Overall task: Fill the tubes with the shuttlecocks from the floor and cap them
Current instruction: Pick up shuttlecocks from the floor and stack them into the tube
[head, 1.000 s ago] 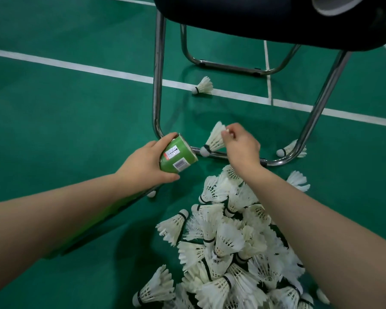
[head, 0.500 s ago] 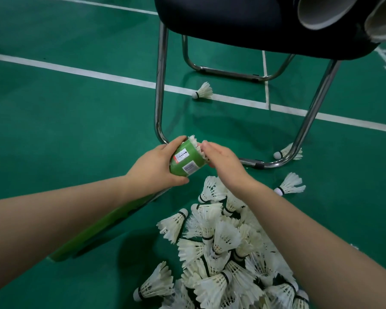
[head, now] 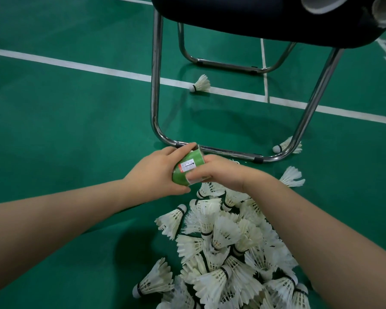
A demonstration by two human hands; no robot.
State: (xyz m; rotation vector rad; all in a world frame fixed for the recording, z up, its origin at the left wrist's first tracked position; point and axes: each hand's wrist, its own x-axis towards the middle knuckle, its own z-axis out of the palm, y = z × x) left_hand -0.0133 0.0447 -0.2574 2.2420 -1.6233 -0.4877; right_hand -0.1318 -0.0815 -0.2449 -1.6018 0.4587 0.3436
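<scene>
The left hand point(head: 156, 172) wraps the side of the green tube point(head: 188, 166), and the right hand point(head: 223, 172) curls over its far end, just above the floor point(head: 76, 130). Shuttlecocks point(head: 227, 241) lie heaped beneath.

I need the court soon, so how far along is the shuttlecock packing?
Done: no capped tube shows. In hand: the left hand grips the green tube, the right hand clasps its far end. Left: the large pile, a shuttlecock on the white line, another by the chair leg, and capping.
</scene>
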